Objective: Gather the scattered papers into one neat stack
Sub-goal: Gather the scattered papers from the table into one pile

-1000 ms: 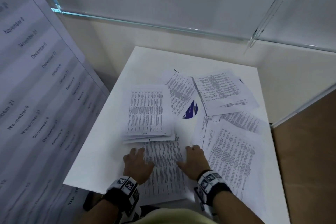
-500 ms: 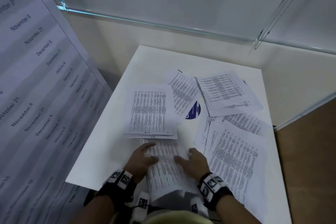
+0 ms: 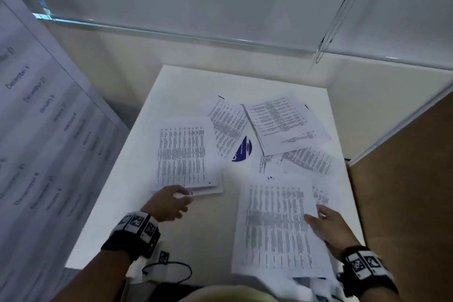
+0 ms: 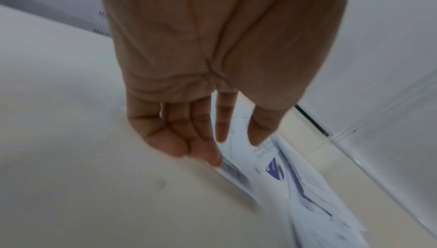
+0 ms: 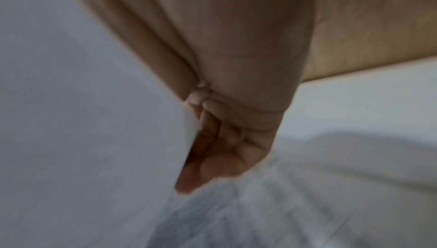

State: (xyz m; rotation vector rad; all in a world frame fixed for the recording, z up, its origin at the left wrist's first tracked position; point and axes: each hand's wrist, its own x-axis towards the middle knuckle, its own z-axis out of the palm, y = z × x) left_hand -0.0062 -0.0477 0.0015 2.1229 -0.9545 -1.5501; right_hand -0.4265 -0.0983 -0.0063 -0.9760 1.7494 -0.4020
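Note:
Printed sheets lie scattered on a white table [image 3: 117, 206]. A small stack [image 3: 182, 154] sits left of centre; my left hand [image 3: 183, 200] touches its near edge with loosely straight fingers, and in the left wrist view the left hand [image 4: 227, 145] reaches the paper edge [image 4: 238, 175]. My right hand [image 3: 316, 216] pinches one printed sheet [image 3: 277, 228], thumb on top, raised over the right front of the table. The right wrist view is blurred: fingers [image 5: 212, 168] curl behind that sheet [image 5: 94, 140]. More sheets [image 3: 286, 122] [image 3: 228, 127] [image 3: 308, 159] lie further back.
A blue round label [image 3: 242, 151] shows among the far sheets. A large board printed with month names [image 3: 44, 154] leans at the left. A glass partition [image 3: 220, 7] stands behind the table. A black cable [image 3: 169, 271] hangs at the near edge; a brown surface [image 3: 411, 203] lies to the right.
Both hands were pressing the near middle sheet. The right hand has since lifted it and carried it right. The left hand let go and moved to the stack's near edge.

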